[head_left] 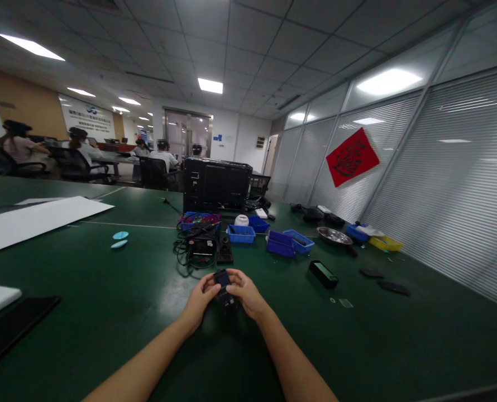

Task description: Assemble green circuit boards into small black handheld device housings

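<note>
Apparently, handling is under way, with what remains unclear: left hand (200,300) and right hand (248,294) share a grip on the small black device (224,292), between them over the green tabletop (123,304).

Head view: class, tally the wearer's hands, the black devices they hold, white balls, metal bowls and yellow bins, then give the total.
Hands: 2
Black device: 1
White ball: 1
Metal bowl: 1
Yellow bin: 1
Total: 6
</note>
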